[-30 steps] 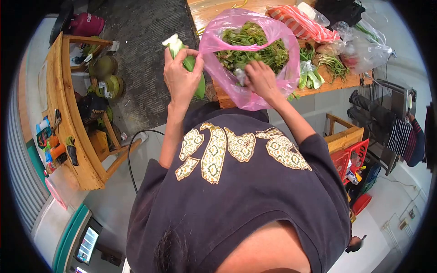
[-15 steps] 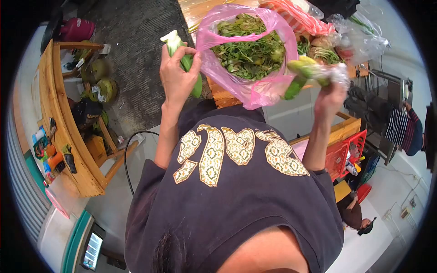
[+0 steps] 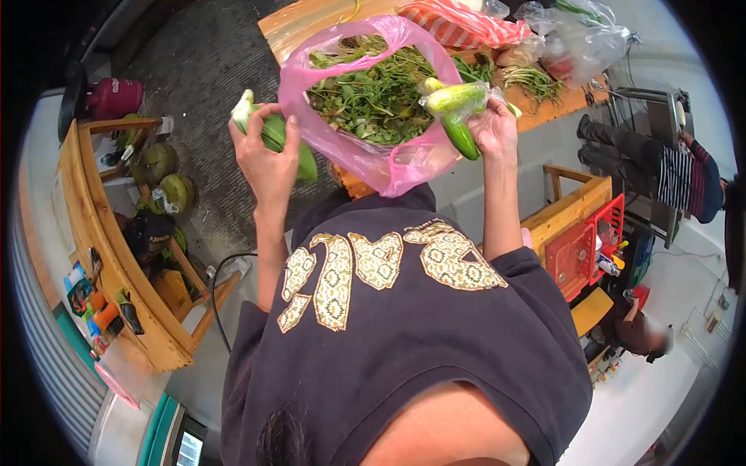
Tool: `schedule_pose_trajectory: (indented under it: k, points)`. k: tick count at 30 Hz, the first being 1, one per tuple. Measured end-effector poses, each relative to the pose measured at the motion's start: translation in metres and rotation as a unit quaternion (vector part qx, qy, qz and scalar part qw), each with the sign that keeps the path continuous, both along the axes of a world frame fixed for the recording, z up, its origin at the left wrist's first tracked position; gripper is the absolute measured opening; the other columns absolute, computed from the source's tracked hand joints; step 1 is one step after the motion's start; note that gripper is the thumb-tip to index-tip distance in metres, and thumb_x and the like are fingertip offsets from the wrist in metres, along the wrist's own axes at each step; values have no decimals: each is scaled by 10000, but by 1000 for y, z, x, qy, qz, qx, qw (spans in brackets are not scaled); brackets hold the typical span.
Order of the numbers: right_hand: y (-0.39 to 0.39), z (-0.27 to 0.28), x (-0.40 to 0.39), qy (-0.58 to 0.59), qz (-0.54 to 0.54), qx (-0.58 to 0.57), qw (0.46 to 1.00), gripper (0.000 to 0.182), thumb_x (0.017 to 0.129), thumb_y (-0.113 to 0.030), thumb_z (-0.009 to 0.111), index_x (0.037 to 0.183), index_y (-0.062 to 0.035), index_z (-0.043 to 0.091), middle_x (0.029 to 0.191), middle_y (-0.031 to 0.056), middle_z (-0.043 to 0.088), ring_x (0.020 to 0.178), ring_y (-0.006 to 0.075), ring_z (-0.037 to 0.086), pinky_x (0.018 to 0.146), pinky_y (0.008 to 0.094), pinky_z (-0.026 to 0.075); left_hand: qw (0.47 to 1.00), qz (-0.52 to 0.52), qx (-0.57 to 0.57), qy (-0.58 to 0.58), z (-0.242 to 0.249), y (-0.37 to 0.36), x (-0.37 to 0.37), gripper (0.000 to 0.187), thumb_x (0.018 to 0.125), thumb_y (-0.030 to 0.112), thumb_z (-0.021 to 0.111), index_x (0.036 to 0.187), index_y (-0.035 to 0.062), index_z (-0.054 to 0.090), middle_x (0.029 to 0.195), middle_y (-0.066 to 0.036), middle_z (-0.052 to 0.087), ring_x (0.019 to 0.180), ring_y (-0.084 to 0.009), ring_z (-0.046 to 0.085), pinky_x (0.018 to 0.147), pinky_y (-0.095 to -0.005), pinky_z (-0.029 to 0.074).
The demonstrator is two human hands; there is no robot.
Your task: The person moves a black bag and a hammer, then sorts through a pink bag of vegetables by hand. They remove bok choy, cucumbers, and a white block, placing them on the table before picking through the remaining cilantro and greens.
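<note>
The left hand (image 3: 268, 161) pinches a pale-stemmed leafy vegetable (image 3: 274, 134); the right hand (image 3: 496, 130) grips clear-wrapped cucumbers (image 3: 457, 98). Between them, a pink bag (image 3: 347, 157) of greens (image 3: 373, 95) overhangs the bench's (image 3: 289, 29) near-left corner.

Wooden table (image 3: 289, 29), upper middle to upper right. On it: pink bag (image 3: 347, 158) of leafy greens (image 3: 373, 97), red-and-white striped bag (image 3: 460, 26), clear plastic bag (image 3: 581, 51), bunch of thin green stalks (image 3: 536, 84).

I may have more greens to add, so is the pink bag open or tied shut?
Open: the pink bag has its mouth spread wide, with leafy greens visible inside.
</note>
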State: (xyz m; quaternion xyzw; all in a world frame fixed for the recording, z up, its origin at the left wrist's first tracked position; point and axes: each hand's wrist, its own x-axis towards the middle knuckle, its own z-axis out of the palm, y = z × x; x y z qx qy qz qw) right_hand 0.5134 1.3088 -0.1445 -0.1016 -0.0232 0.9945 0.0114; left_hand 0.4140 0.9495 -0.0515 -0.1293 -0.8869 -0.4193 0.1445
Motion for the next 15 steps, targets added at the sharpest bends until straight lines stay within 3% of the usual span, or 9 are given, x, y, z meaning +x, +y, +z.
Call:
schedule_pose_trajectory:
  k: [1,4,6,8,11,13,15]
  points:
    - [-38,47,-22,-290,-133,182,930,360,960,-152,304,1211,63,445,1245,233,516,1202,364,464,1068,546,312,999,23,-26,35,3,3,5,354,731,164,742,1066,127,633,1073,-146,555,977,-310,557,837,-403,448]
    - [-46,38,-33,-271,-108,148,945,348,959,-139,301,1206,67,434,1268,241,491,1209,373,455,1069,545,312,991,24,-14,135,7,24,25,438,704,169,760,1117,143,616,1068,-134,552,973,-324,526,842,-416,435]
    - [-52,39,-42,-260,-94,148,949,368,954,-143,299,1229,75,407,1287,250,470,1226,378,437,1072,564,293,991,-22,-9,130,5,43,37,501,685,144,766,1158,145,602,1083,-139,536,1007,-331,502,867,-413,420]
    - [-57,42,-54,-246,-83,146,955,390,948,-146,298,1253,84,380,1306,259,450,1242,383,419,1074,582,273,996,-73,34,43,3,59,41,556,684,140,764,1207,132,575,1107,-156,508,1035,-338,496,890,-423,411]
    - [-46,35,-68,-239,-73,163,954,386,934,-140,316,1247,70,401,1340,253,429,1262,389,398,1093,598,215,996,-57,20,66,-6,65,30,604,706,116,730,1271,148,521,1102,-170,497,977,-343,539,805,-404,482]
    - [-35,44,-69,-252,-75,146,954,382,929,-115,327,1258,62,406,1351,241,428,1304,383,347,1111,595,163,996,-39,3,83,-9,59,23,600,709,104,720,1272,140,517,1129,-181,483,1015,-350,525,828,-414,469]
    - [16,8,-57,44,47,10,998,389,939,-118,317,1276,62,392,1371,241,402,1331,373,307,1117,587,152,996,-34,3,79,-7,52,18,599,708,84,711,1272,132,514,1162,-192,464,1074,-353,499,881,-428,434]
